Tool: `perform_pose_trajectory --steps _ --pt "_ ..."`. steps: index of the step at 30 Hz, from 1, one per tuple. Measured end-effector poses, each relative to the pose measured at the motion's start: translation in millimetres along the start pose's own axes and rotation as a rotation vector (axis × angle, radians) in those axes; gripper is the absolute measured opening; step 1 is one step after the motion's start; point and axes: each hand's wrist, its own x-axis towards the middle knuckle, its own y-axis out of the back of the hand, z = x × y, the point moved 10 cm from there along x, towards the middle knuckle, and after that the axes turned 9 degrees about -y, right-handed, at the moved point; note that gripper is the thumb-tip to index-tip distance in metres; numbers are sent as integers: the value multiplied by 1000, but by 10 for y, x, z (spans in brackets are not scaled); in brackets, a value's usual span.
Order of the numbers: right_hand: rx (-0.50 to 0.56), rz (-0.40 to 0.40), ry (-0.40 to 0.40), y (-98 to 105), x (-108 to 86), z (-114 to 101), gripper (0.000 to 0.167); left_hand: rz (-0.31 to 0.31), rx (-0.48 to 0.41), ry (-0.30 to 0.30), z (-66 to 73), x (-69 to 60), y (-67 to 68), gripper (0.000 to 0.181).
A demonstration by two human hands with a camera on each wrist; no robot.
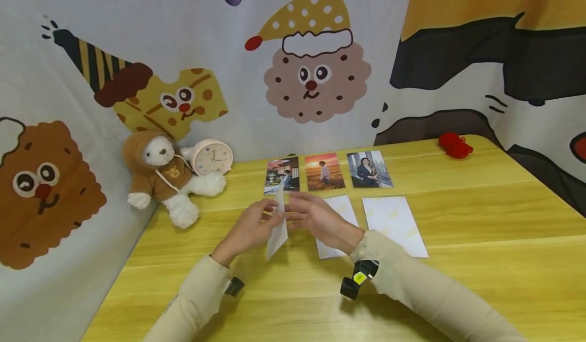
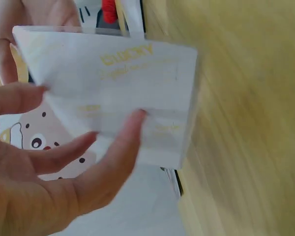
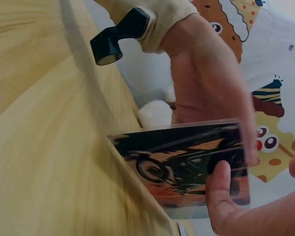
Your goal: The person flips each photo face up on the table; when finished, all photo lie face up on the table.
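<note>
My left hand [image 1: 247, 227] grips a photo card [image 1: 276, 240] upright above the table, thumb on its white back, which bears faint yellow lettering in the left wrist view. The card's picture side [image 3: 187, 174] shows a wheeled vehicle like a motorcycle, somewhat blurred. My right hand [image 1: 320, 220] is at the card's other side, fingers nearly straight; one of its digits lies against the picture in the right wrist view. Beneath and beside that hand lie two white-backed cards [image 1: 394, 225], [image 1: 345, 212]. Behind are three face-up photos: a garden scene [image 1: 274, 171], a sunset field [image 1: 325, 171], a suited person [image 1: 370, 169].
A plush toy [image 1: 169, 176] in a brown hoodie sits at the back left, beside a round pink clock [image 1: 212, 157]. Red yarn [image 1: 455, 145] lies at the back right. A cartoon-printed cloth [image 1: 247, 87] hangs behind the yellow wood-grain table [image 1: 480, 281].
</note>
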Motion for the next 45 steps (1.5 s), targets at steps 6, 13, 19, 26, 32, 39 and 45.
perform_pose_trajectory --steps 6,13,19,26,32,39,45 --pt "2 -51 8 -83 12 7 56 85 -140 17 -1 -23 110 47" --pt "-35 -63 5 -137 42 -21 55 142 -232 15 -55 -70 192 63" --pt "-187 -65 59 -95 56 -63 54 212 -226 -3 -107 -118 269 58" --pt "-317 135 96 202 74 -73 42 291 -277 27 -179 -137 380 59" --pt "-336 137 108 226 80 -35 51 296 -325 51 -218 -128 374 60" --pt "-305 123 161 214 105 -69 60 296 -384 48 -194 -105 343 61" --pt "-249 123 163 205 127 -59 64 277 -410 72 -228 -116 304 60"
